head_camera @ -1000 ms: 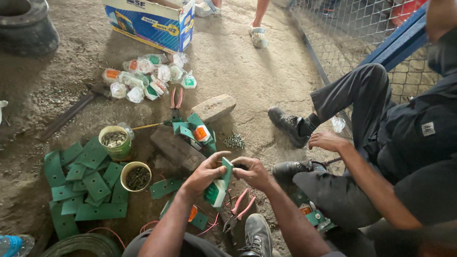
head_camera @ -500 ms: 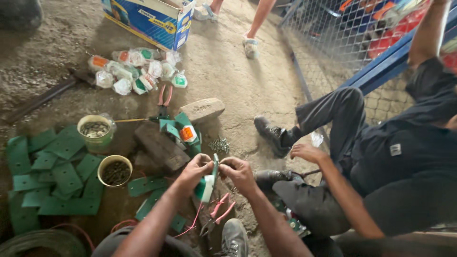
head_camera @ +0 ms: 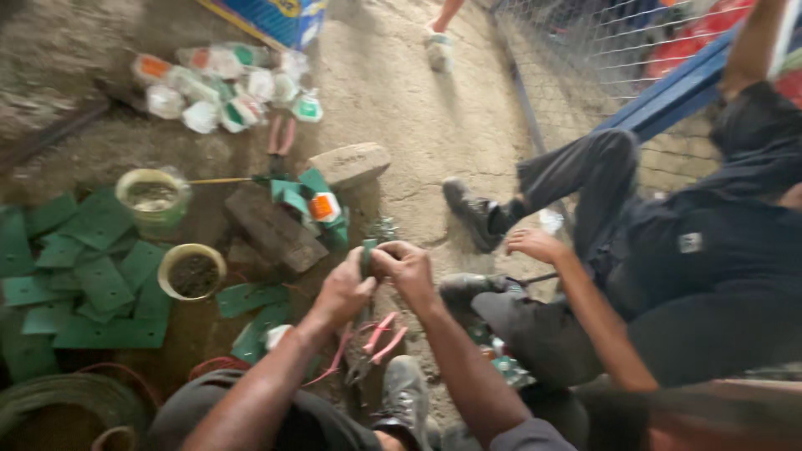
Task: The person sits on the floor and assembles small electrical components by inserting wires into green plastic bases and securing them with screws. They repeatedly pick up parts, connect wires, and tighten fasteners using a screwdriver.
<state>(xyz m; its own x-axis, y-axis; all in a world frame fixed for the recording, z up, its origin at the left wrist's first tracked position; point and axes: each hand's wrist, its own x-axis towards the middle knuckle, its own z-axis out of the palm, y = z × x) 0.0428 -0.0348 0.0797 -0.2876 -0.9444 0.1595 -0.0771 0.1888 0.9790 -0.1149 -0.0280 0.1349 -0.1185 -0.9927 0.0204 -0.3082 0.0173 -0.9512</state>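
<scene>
My left hand [head_camera: 344, 290] and my right hand [head_camera: 407, 269] meet in front of me over the concrete floor. Both pinch a small green plate piece [head_camera: 368, 253] held upright between the fingers. Pink-handled pliers [head_camera: 372, 344] lie on the ground just below my hands, beside my grey shoe [head_camera: 404, 397]. The frame is blurred, so the fine detail of the piece is not clear.
Several flat green plates [head_camera: 92, 288] lie at the left with two small tubs [head_camera: 192, 271] of dark bits. A wooden block [head_camera: 274, 229], a stone [head_camera: 351, 163] and bagged parts [head_camera: 225, 83] lie ahead. A person in dark clothes [head_camera: 668, 267] sits at the right by a wire fence [head_camera: 585, 50].
The view has swung left and down. My hands stay together on the green piece, now turned more edge-on and held higher. The seated person's hand has stayed near their knee.
</scene>
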